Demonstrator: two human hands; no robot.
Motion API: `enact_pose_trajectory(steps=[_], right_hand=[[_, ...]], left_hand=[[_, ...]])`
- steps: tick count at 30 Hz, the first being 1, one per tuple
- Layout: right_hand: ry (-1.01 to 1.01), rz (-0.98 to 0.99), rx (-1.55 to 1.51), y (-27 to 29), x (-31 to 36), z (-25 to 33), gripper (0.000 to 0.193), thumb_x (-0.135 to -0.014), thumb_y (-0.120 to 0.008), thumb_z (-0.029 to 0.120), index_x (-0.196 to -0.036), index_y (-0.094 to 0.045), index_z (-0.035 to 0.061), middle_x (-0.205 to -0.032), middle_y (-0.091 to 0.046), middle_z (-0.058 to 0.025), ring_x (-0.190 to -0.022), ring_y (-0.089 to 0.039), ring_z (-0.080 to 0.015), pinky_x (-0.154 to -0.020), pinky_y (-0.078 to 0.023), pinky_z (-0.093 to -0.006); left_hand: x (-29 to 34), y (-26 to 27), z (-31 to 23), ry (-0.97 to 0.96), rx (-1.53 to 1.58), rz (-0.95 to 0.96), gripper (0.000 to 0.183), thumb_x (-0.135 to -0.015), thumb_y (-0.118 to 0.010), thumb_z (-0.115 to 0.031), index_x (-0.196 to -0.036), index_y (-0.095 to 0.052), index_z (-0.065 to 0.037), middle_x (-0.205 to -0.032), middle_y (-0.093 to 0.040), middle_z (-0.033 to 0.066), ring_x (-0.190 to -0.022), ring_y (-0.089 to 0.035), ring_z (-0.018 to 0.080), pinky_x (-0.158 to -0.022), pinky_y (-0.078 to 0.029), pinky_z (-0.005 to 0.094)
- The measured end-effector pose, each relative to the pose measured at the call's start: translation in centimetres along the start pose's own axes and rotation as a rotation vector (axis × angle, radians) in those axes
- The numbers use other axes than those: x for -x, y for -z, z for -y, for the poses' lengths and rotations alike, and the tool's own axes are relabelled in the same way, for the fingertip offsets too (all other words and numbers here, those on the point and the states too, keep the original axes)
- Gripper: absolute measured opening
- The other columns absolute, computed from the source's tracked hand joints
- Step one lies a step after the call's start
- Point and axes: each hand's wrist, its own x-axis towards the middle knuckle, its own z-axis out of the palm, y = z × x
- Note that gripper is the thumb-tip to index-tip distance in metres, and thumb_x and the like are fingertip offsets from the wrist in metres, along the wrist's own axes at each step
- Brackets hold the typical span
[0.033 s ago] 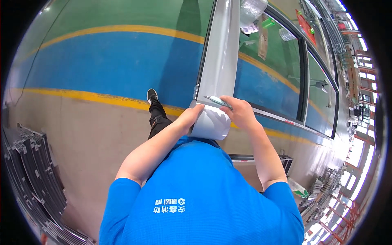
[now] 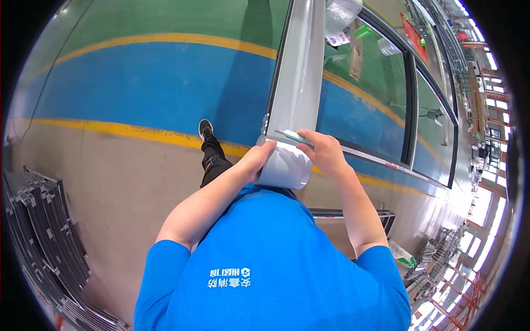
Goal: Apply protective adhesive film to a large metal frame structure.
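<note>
A long pale grey strip of sheet (image 2: 298,71) runs away from me along a dark frame edge, and its near end (image 2: 284,168) curls down in front of my body. My left hand (image 2: 258,158) grips the left side of that curled end, thumb on top. In my right hand (image 2: 327,150) is a light-coloured utility knife (image 2: 298,137), its tip pointing left over the strip. The tip lies close above the fold; whether it touches the sheet I cannot tell. My right fingers are wrapped round the knife handle.
Right of the strip stands a large dark-framed glazed panel (image 2: 409,110). A roll of clear wrap (image 2: 341,15) and a green tape roll (image 2: 362,31) lie at its far end. Stacked dark profiles (image 2: 47,231) stand at the left, a green-and-white bag (image 2: 403,254) at the right.
</note>
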Motion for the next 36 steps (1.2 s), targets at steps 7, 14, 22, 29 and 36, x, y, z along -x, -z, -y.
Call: enact_pose_trajectory(steps=[7, 14, 22, 29, 36], right_hand=[[0.069, -0.031, 0.097, -0.8, -0.4, 0.1, 0.029, -0.084, -0.068, 0.029, -0.111, -0.064, 0.0179, -0.085, -0.068, -0.0072, -0.077, -0.066, -0.0272, -0.065, -0.052, -0.0385], [0.109, -0.005, 0.238, -1.0, -0.6, 0.7, 0.026, -0.084, -0.068, 0.028, -0.108, -0.063, 0.0199, -0.083, -0.065, -0.0042, -0.075, -0.065, -0.0255, -0.063, -0.052, -0.0384], [0.137, -0.063, 0.245, -0.6, -0.1, 0.2, 0.025, -0.083, -0.068, 0.024, -0.107, -0.061, 0.0217, -0.080, -0.063, -0.0028, -0.074, -0.064, -0.0244, -0.061, -0.051, -0.0382], [0.088, -0.064, 0.357, 1.4, 2.8, -3.1, 0.028, -0.081, -0.069, 0.022, -0.108, -0.061, 0.0214, -0.078, -0.061, -0.0022, -0.074, -0.062, -0.0230, -0.062, -0.051, -0.0381], [-0.082, -0.114, 0.480, 5.9, 9.6, -8.4, 0.030, -0.080, -0.071, 0.018, -0.108, -0.062, 0.0150, -0.084, -0.063, -0.0067, -0.077, -0.061, -0.0292, -0.067, -0.050, -0.0393]], left_hand=[[0.0, 0.0, 0.0, -0.008, -0.012, 0.002, 0.054, -0.096, -0.044, -0.040, -0.121, -0.056, 0.007, -0.114, -0.064, 0.0181, -0.101, -0.062, 0.0276, -0.087, -0.048, 0.0379], [-0.5, 0.0, 0.2, -0.007, -0.010, 0.018, 0.054, -0.094, -0.045, -0.039, -0.120, -0.056, 0.008, -0.111, -0.064, 0.0179, -0.099, -0.063, 0.0280, -0.084, -0.050, 0.0387], [-0.6, 0.1, 0.3, 0.006, -0.022, 0.009, 0.054, -0.095, -0.044, -0.040, -0.121, -0.056, 0.006, -0.114, -0.063, 0.0171, -0.103, -0.060, 0.0266, -0.089, -0.046, 0.0373], [0.0, -0.6, -0.1, 0.019, 0.021, -0.033, 0.052, -0.097, -0.044, -0.041, -0.119, -0.056, 0.005, -0.114, -0.063, 0.0172, -0.106, -0.058, 0.0290, -0.093, -0.044, 0.0368], [-1.3, 0.6, 0.9, 0.037, -0.013, 0.011, 0.057, -0.097, -0.046, -0.045, -0.123, -0.055, 0.005, -0.124, -0.059, 0.0171, -0.114, -0.055, 0.0272, -0.099, -0.041, 0.0373]])
